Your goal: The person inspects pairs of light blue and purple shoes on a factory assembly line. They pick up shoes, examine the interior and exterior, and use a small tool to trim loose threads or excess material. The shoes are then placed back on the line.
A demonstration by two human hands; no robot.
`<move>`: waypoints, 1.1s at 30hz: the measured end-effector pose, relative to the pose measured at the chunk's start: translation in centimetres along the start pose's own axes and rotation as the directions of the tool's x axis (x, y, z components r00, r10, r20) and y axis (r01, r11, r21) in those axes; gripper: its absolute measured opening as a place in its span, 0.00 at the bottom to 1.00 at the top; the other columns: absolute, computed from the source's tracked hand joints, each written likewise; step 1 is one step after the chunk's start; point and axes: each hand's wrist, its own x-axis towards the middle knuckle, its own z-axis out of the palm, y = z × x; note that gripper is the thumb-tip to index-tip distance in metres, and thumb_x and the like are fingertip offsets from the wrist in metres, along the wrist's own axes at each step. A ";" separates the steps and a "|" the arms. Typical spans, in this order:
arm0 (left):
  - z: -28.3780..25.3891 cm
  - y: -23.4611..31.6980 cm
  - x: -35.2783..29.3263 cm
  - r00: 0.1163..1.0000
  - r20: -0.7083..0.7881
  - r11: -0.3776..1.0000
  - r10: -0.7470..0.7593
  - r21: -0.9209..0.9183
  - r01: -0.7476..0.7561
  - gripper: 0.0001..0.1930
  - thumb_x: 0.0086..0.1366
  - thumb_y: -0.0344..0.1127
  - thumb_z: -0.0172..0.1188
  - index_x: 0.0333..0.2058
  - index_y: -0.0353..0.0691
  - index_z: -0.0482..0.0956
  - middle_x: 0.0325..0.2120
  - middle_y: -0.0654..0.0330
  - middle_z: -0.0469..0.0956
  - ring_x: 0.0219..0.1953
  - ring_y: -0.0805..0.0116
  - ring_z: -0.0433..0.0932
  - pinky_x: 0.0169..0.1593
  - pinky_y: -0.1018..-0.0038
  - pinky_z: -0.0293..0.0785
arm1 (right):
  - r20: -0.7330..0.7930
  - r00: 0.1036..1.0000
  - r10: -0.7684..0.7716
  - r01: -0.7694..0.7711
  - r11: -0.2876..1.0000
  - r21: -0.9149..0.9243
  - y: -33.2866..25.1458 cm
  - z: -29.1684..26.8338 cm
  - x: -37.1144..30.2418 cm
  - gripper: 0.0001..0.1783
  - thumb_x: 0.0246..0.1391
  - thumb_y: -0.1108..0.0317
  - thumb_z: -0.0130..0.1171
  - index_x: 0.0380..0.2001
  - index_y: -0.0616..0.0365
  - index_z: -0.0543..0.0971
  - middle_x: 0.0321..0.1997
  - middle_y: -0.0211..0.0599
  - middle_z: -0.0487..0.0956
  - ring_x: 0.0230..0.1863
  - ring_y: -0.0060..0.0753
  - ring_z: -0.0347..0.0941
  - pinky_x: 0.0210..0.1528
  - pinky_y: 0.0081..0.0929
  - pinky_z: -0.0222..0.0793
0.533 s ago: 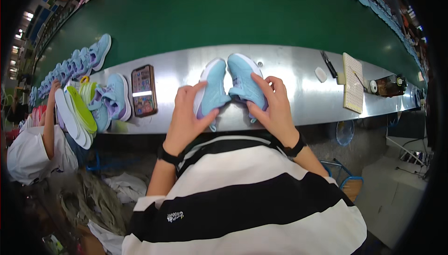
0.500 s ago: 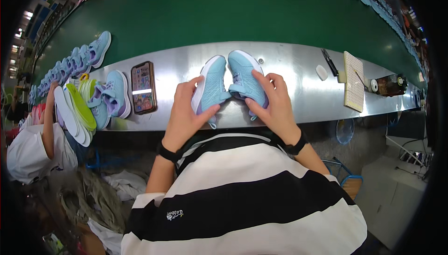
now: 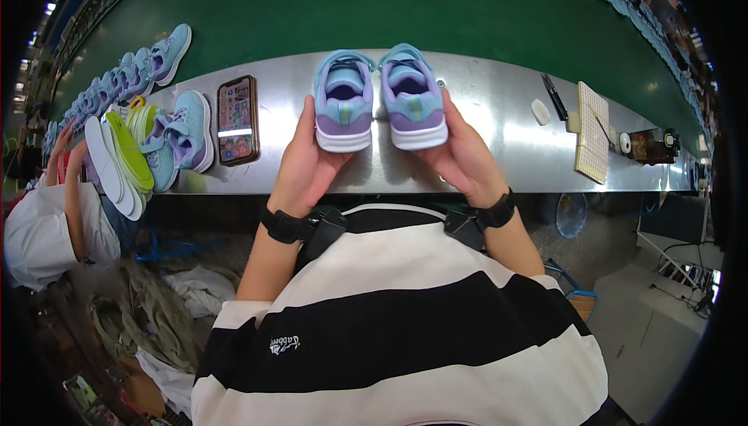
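Two light-blue and lilac children's sneakers with white soles stand side by side in the middle, heels facing me. My left hand (image 3: 306, 167) grips the left sneaker (image 3: 344, 105), its thumb along the outer side and the other fingers hidden underneath. The right sneaker (image 3: 413, 102) rests in my right hand (image 3: 470, 159) the same way, thumb against its outer side. Both collars are tipped toward me, so the dark purple insides show. Their toes are hidden behind the ankle openings.
A phone (image 3: 238, 120) lies on the metal table edge (image 3: 506, 153). Left of it are another pair of sneakers (image 3: 189, 130) and white and lime insoles (image 3: 128, 151). At right sit a pen-like cutter (image 3: 555, 97), a white oval piece (image 3: 540, 112) and a notepad (image 3: 592, 131). A person (image 3: 48, 219) works at far left.
Both sneakers have tilted so their heels and openings face me; before, their uppers and soles showed. My hands have turned from gripping over them to holding from the sides and below.
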 end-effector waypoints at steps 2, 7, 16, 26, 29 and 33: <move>1.1 0.0 0.4 1.000 0.010 0.998 0.017 -0.054 -0.016 0.26 0.76 0.54 0.35 0.61 0.42 0.64 0.56 0.56 0.70 0.56 0.64 0.71 0.59 0.61 0.70 | 0.012 1.000 -0.012 0.012 1.000 0.026 0.3 1.3 0.7 0.28 0.72 0.48 0.34 0.64 0.55 0.64 0.63 0.37 0.70 0.62 0.34 0.67 0.67 0.41 0.60; 1.3 -0.3 0.4 0.998 -0.027 0.998 0.051 0.043 -0.049 0.27 0.76 0.55 0.34 0.62 0.42 0.63 0.55 0.56 0.70 0.55 0.62 0.72 0.59 0.60 0.71 | 0.044 0.991 -0.128 0.128 0.992 0.002 0.6 0.8 1.5 0.29 0.71 0.48 0.37 0.65 0.56 0.62 0.63 0.37 0.70 0.62 0.37 0.67 0.65 0.38 0.61; -3.8 -1.5 0.7 0.982 0.010 0.802 0.189 0.575 -0.160 0.20 0.71 0.28 0.49 0.60 0.29 0.67 0.54 0.50 0.74 0.50 0.68 0.76 0.55 0.74 0.71 | 0.365 0.775 -0.516 0.294 -0.215 -0.931 -4.5 -2.5 -0.6 0.19 0.53 0.69 0.61 0.50 0.56 0.78 0.48 0.44 0.78 0.50 0.47 0.72 0.56 0.38 0.65; -5.5 -2.7 0.7 0.977 -0.035 0.882 0.211 0.437 -0.174 0.19 0.73 0.33 0.50 0.59 0.30 0.65 0.53 0.48 0.72 0.55 0.62 0.73 0.59 0.66 0.73 | 0.714 0.562 0.417 0.673 -0.733 -0.102 -5.2 3.2 4.8 0.06 0.47 0.66 0.55 0.31 0.50 0.78 0.32 0.25 0.72 0.44 0.30 0.67 0.47 0.32 0.61; -6.6 -2.5 0.2 0.964 -0.006 0.870 0.265 0.433 -0.236 0.17 0.73 0.32 0.49 0.56 0.31 0.66 0.49 0.49 0.74 0.49 0.63 0.77 0.54 0.68 0.77 | 0.800 0.554 0.228 0.542 -0.829 -0.139 -7.0 3.2 3.0 0.05 0.46 0.65 0.57 0.29 0.50 0.76 0.30 0.24 0.70 0.41 0.28 0.67 0.45 0.31 0.60; -7.1 -2.9 0.3 0.956 0.084 0.810 0.282 0.513 -0.284 0.14 0.73 0.31 0.49 0.53 0.30 0.68 0.44 0.51 0.77 0.43 0.67 0.79 0.49 0.72 0.79 | 0.836 0.529 -0.143 0.416 -0.815 -0.403 -8.3 3.0 -0.5 0.12 0.35 0.66 0.67 0.27 0.51 0.77 0.28 0.25 0.72 0.36 0.29 0.70 0.42 0.32 0.59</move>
